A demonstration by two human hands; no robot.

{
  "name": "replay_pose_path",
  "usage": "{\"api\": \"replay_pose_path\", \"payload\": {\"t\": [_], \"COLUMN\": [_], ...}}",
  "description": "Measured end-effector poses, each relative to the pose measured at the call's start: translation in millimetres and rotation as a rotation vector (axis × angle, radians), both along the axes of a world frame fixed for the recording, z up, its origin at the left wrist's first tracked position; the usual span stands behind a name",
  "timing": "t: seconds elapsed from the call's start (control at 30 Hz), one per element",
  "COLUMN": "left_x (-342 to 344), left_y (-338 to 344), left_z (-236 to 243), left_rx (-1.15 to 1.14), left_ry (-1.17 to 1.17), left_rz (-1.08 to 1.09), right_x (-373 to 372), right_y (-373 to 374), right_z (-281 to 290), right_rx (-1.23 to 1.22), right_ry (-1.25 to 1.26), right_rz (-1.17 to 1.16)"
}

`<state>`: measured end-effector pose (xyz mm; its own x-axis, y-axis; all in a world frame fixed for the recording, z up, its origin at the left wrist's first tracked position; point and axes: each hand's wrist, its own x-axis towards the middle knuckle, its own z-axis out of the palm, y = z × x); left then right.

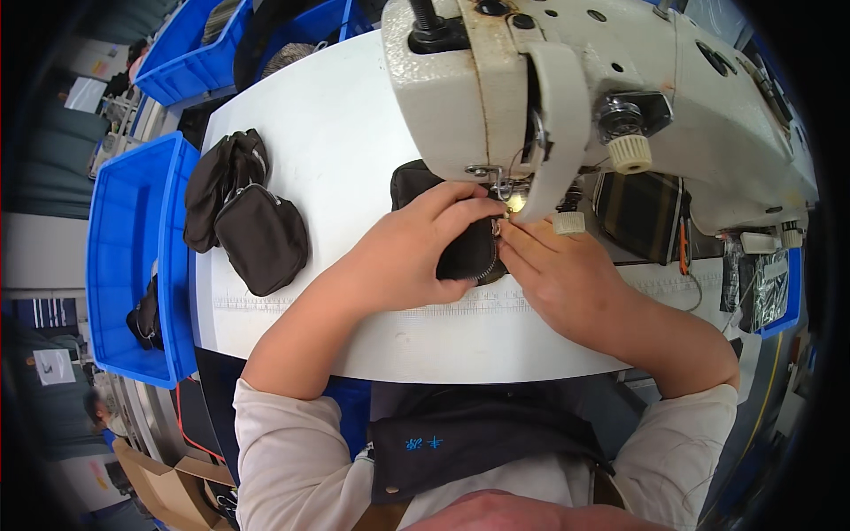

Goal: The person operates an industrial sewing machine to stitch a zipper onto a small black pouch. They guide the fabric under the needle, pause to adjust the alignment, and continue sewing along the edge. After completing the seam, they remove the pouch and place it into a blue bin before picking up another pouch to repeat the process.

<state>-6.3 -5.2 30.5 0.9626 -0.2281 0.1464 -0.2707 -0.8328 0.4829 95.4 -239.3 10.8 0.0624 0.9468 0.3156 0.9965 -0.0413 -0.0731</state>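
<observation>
The dark pouch lies between our two hands, its edge up close to the needle area of the sewing machine. Our left hand is clamped on it, the fingers at its far edge and the thumb curled round to the near one. Our right hand has its fingertips drawn together on the opposite edge, just beside the zipper; the thumb is mostly hidden there.

As for progress, the pouch already has its rounded shape and its zipper in place, so we judge much of the making done — what seems left is stitching at the edge by the needle. Whether that seam is begun or nearly closed we cannot tell, for our fingertips cover it.

Out to the left of our left hand, two pouches lie touching on the bench: a zipped one and a bulkier one partly behind it. They look further along, though we can't be sure they are finished. Beyond them stands a blue bin with a dark item inside. Past our right hand lies a plaid piece — an orange-handled tool sits at its edge.
</observation>
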Motion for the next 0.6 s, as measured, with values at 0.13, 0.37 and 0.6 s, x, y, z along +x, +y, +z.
{"api": "replay_pose_path", "payload": {"t": [0.13,0.37,0.6], "left_x": [-3.4,1.3,-0.6], "left_y": [5.1,-3.8,-26.3], "left_z": [-1.7,-2.9,-7.5], "left_rx": [-0.129,0.053,0.13], "left_ry": [0.011,-0.266,-0.24], "left_rz": [0.102,0.001,0.135], "right_x": [-1.8,-0.9,-5.5], "right_y": [0.4,1.2,3.0], "right_z": [-3.0,-10.0,-6.5], "right_rx": [0.015,0.075,-0.012], "right_ry": [0.033,0.059,0.098], "right_rz": [-0.027,-0.005,-0.051]}}
